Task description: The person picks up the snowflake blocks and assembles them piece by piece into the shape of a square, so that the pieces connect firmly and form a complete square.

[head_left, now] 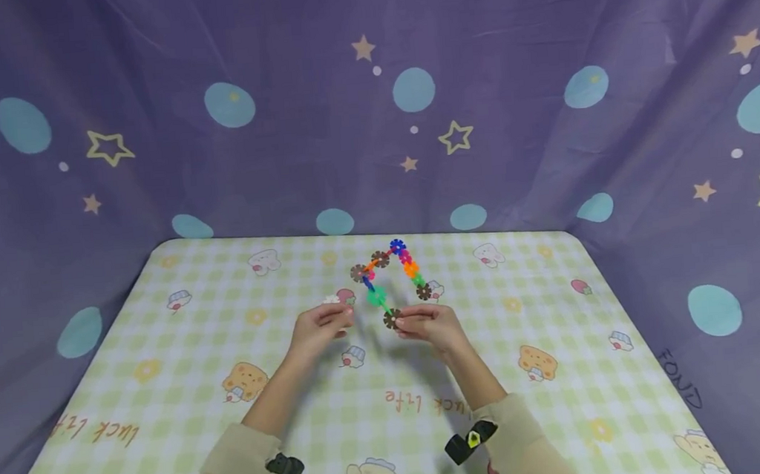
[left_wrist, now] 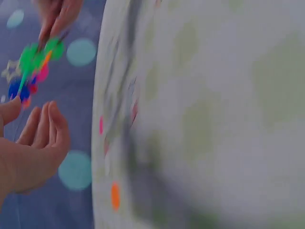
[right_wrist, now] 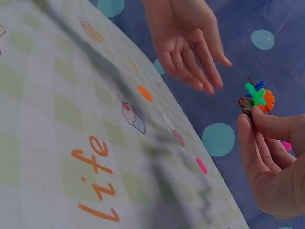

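My right hand (head_left: 432,326) pinches a brown notched snowflake disc (head_left: 392,318) between thumb and fingers. This disc ends a bent chain of interlocking snowflake discs, which rises above the table. Green discs (head_left: 376,296) come after the held one, then blue, brown and orange ones, up to a blue disc (head_left: 397,247) at the top. Its other arm runs down through pink, an orange disc (head_left: 411,269) and green to a brown end disc (head_left: 424,291). To the left of the chain, my left hand (right_wrist: 188,47) holds nothing, its fingers loosely extended in the right wrist view.
A checked, cartoon-printed cloth covers the table (head_left: 302,436). A white piece (head_left: 331,299) shows just beyond the left hand. In the right wrist view, an orange disc (right_wrist: 145,93) and a pink disc (right_wrist: 201,165) lie on the cloth. A purple curtain (head_left: 317,123) hangs around the table.
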`<state>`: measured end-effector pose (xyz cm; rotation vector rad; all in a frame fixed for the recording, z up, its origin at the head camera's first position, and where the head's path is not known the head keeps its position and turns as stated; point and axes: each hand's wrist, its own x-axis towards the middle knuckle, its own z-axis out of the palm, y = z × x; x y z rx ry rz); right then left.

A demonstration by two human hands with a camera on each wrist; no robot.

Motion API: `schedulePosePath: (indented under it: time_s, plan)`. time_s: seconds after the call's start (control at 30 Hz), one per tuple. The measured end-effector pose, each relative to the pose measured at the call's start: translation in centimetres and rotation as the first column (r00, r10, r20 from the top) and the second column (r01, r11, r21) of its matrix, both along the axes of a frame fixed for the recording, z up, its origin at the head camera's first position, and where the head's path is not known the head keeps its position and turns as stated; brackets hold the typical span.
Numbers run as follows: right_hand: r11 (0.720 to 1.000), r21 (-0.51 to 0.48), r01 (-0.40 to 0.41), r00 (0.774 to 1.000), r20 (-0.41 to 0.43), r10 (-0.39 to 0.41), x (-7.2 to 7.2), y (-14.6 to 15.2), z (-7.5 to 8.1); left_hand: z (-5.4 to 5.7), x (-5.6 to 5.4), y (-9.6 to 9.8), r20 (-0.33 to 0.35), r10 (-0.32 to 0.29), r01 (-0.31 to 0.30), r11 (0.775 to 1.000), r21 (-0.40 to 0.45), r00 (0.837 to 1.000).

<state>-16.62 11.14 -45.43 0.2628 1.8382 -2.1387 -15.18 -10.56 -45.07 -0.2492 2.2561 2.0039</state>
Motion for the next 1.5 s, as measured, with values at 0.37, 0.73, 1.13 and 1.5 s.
schedulePosePath:
  time_s: [0.37, 0.73, 1.13, 1.5]
  plan:
    - [0.997, 0.077, -0.004, 0.999, -0.035, 0.006, 0.0, -0.7, -0.5, -1.1, 1.2, 5.4, 0.013, 0.101, -0.101, 0.974, 0.202, 0.995]
    - [0.996, 0.075, -0.043, 0.999, -0.025, 0.045, -0.3, -0.3, -0.1, -1.1, 0.9, 6.3, 0.049, 0.145, -0.153, 0.954, 0.257, 0.988]
    - [0.975, 0.182, -0.124, 0.988, -0.072, 0.139, -0.5, 0.5, -0.6, 0.7, -0.6, 2.4, 0.254, 0.139, -0.23, 0.897, 0.377, 0.957]
    - [0.841, 0.531, -0.106, 0.904, -0.3, 0.304, -1.7, -0.3, -3.2, 3.1, -1.8, -1.9, 0.283, 0.088, -0.194, 0.907, 0.374, 0.955]
